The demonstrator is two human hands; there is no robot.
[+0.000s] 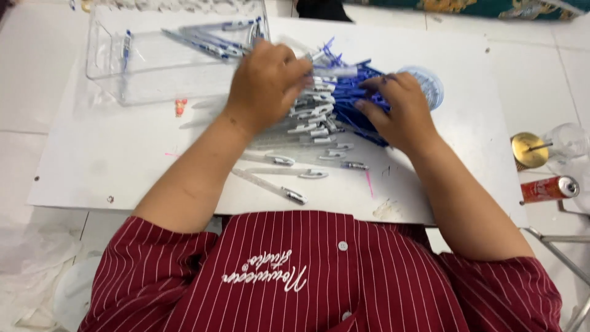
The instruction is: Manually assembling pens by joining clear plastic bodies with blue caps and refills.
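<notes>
My left hand (265,81) rests palm down on a pile of clear pen barrels (313,120) with silver tips, fingers curled over their upper ends. Whether it grips one is hidden. My right hand (396,110) lies on a heap of blue pen refills (350,92), fingertips pressed into them. A few single pen barrels (283,175) lie loose on the white board (98,160) nearer my body.
A clear plastic tray (153,67) with a few finished pens stands at the back left. A round clear lid (430,83) sits behind the refills. On the floor at right are a red spray can (550,189) and a brass-topped object (530,149).
</notes>
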